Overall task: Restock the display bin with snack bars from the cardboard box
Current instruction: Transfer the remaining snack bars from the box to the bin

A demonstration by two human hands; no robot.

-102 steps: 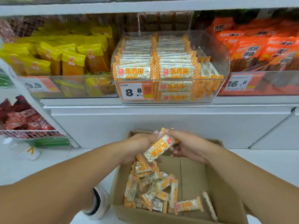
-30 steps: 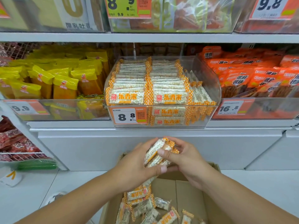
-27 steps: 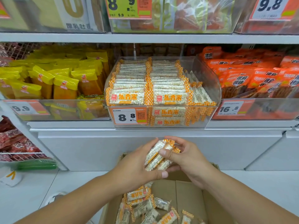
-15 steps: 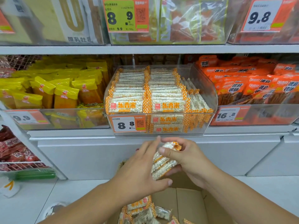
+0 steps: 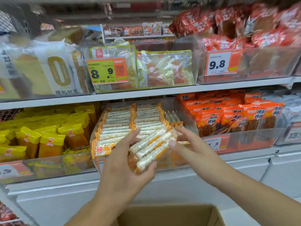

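A stack of white-and-orange snack bars (image 5: 151, 147) is held up in front of the clear display bin (image 5: 189, 121). My left hand (image 5: 125, 162) grips the stack from below and the left, thumb under its lower end. My right hand (image 5: 189, 144) touches the stack's right end with its fingers spread. The bin holds two neat rows of the same bars (image 5: 130, 119) and more standing on edge at its right. Only the far rim of the cardboard box (image 5: 167, 214) shows at the bottom; its contents are out of view.
Yellow packs (image 5: 48, 136) fill the bin to the left, orange packs (image 5: 231, 115) the bin to the right. The shelf above carries bread (image 5: 48, 70), clear pouches (image 5: 154, 69) and red packs (image 5: 244, 22). A white shelf ledge (image 5: 179, 176) runs under the bins.
Both hands lifted the stack of bars from above the box up to the front of the display bin. The view tilted upward, so the box has almost left the frame.
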